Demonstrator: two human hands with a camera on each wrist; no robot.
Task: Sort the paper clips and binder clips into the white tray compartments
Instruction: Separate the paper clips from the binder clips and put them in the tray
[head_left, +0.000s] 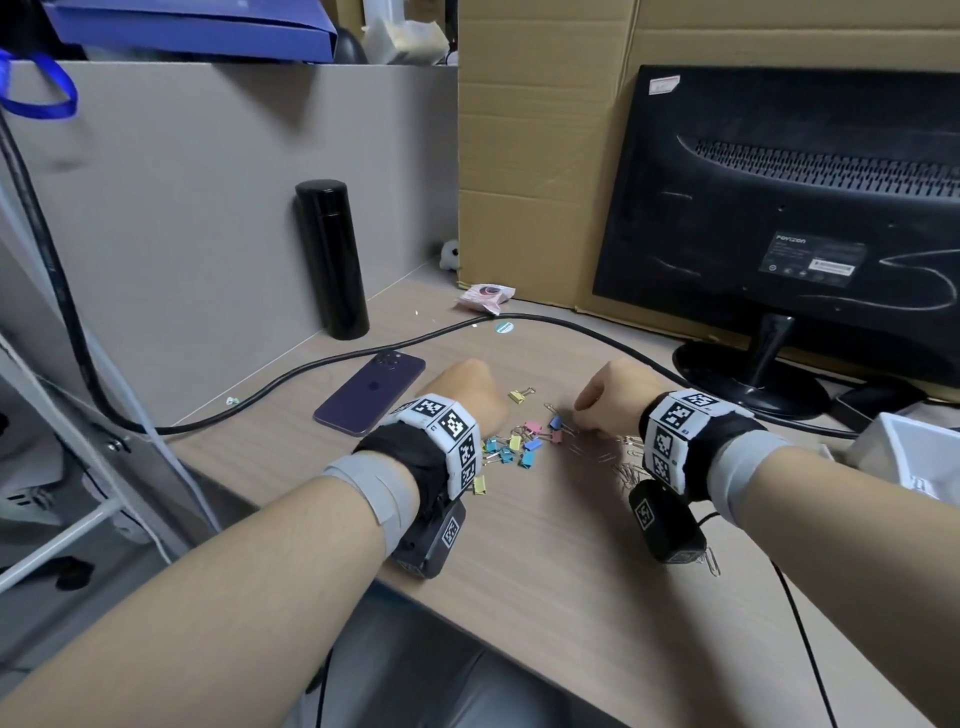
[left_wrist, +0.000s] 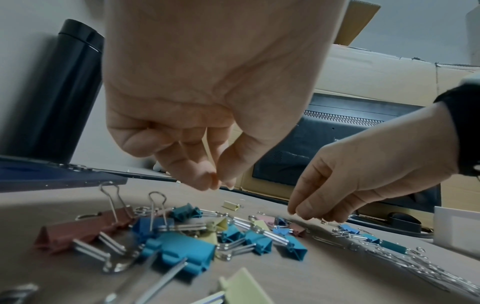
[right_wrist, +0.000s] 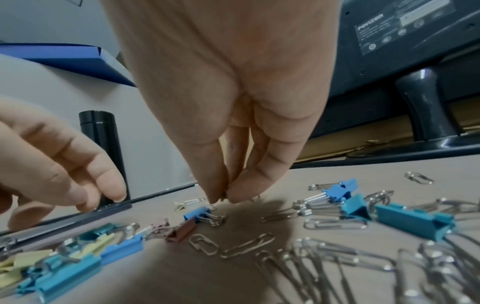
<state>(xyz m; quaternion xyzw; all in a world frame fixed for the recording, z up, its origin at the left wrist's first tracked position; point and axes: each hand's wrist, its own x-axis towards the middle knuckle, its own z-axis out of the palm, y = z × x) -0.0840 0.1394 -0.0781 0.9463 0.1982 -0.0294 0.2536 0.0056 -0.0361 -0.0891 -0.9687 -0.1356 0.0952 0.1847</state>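
Right hand pinching a small wire clip off the tabletop; left hand curled above it, pinching a thin pale sliver.

From the right grip outward, paper clips look light, thin and slippery, best pinched flat; binder clips below the left look stiff, easiest taken by the body; white tray sits well right.

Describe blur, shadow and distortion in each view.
Head view: wide-angle bending of the monitor. Left wrist view: nearest binder clips soft, foreground blurred. Right wrist view: right hand casts a dark shadow on the desk; nearest paper clips blurred.
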